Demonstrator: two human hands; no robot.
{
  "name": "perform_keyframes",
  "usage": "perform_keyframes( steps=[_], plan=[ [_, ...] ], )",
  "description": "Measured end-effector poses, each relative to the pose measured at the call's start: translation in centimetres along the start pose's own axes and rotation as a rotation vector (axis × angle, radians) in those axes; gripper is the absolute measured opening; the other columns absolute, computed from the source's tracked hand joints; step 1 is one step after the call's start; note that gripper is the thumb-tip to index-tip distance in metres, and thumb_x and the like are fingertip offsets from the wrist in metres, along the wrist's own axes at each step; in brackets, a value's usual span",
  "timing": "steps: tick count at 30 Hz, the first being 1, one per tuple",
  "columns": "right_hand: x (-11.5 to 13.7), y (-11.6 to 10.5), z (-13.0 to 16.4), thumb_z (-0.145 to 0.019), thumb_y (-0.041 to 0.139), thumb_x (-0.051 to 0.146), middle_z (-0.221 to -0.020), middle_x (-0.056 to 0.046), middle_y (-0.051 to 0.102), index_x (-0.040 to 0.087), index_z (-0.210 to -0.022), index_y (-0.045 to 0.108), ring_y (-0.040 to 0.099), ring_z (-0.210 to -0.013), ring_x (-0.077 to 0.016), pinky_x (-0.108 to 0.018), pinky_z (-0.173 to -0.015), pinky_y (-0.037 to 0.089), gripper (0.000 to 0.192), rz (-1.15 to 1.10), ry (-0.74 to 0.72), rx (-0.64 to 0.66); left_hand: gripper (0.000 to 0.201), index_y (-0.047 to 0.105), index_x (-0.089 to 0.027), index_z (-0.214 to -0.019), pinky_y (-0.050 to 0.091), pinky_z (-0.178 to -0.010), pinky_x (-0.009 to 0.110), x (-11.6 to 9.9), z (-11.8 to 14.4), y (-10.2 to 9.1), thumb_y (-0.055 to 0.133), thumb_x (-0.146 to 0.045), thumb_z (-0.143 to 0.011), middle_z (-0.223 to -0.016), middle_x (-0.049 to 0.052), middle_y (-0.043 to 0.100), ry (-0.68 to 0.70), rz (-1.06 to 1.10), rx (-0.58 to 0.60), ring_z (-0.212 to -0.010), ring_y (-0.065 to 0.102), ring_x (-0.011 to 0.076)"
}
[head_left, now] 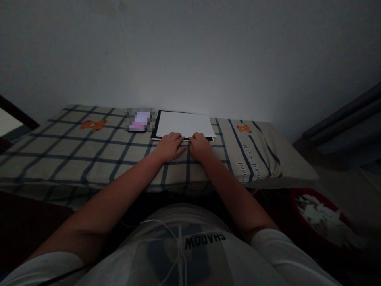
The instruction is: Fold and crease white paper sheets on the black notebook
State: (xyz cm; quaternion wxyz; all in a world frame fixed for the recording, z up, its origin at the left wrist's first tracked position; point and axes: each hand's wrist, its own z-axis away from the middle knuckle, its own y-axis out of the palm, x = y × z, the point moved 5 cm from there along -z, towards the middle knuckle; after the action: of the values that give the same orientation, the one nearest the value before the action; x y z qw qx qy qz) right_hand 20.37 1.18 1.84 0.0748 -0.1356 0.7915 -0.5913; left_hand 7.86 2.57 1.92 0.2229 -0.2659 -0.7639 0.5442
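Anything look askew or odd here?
Two mild things: the cloth is bunched near its right end, bending its stripes; the white sheet sits offset from the black layer beneath, leaving a dark left margin.

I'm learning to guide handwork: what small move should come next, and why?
Perhaps nudge the white sheet slightly left: the dark layer beneath shows along its left side, and the left hand and right hand are at its near edge.

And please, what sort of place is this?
Probably a room in a home, though I cannot say which: a checked tablecloth reaches back to a plain wall, and a red bin holding crumpled white waste stands near its right end.
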Motion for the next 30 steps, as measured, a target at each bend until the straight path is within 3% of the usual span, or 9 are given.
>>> perform_keyframes(
  steps=[5,11,19,30],
  plan=[
    [0.63,-0.08,0.04,-0.091,0.041,0.018,-0.125,-0.014,0.053,0.012,-0.128,0.054,0.042,-0.111,-0.0248,-0.035,-0.098,0.033,0.040,-0.005,-0.099,0.029,0.053,0.053,-0.017,-0.129,0.037,-0.096,0.040,0.09,-0.02,-0.03,0.036,-0.052,-0.092,-0.125,0.012,0.054,0.012,0.018,-0.007,-0.115,0.046,0.0276],
    [0.75,0.05,-0.03,-0.092,0.040,0.021,-0.118,-0.015,0.056,0.009,-0.123,0.057,0.046,-0.104,-0.0256,-0.035,-0.095,0.036,0.037,0.042,-0.077,0.033,0.052,0.053,-0.019,-0.128,0.037,-0.095,0.041,-0.35,0.14,-0.21,0.034,-0.052,-0.093,-0.125,0.011,0.055,-0.031,-0.012,0.006,-0.114,0.046,0.0276],
    [0.78,-0.11,0.04,-0.092,0.040,0.021,-0.120,-0.014,0.055,0.011,-0.124,0.056,0.046,-0.105,-0.0260,-0.036,-0.095,0.035,0.037,0.064,-0.077,0.033,0.050,0.046,-0.025,-0.135,0.029,-0.102,0.052,-0.73,0.64,0.06,0.032,-0.051,-0.094,-0.135,0.008,0.050,-0.092,-0.023,0.021,-0.120,0.042,0.0292],
    [0.61,0.07,-0.12,-0.092,0.041,0.022,-0.120,-0.014,0.055,0.013,-0.124,0.056,0.046,-0.106,-0.0253,-0.035,-0.094,0.036,0.037,0.059,-0.052,0.057,0.057,0.046,-0.025,-0.135,0.029,-0.101,0.050,0.00,0.46,0.33,0.034,-0.058,-0.091,-0.136,0.009,0.049,-0.081,-0.013,0.032,-0.120,0.042,0.0305]
  ],
)
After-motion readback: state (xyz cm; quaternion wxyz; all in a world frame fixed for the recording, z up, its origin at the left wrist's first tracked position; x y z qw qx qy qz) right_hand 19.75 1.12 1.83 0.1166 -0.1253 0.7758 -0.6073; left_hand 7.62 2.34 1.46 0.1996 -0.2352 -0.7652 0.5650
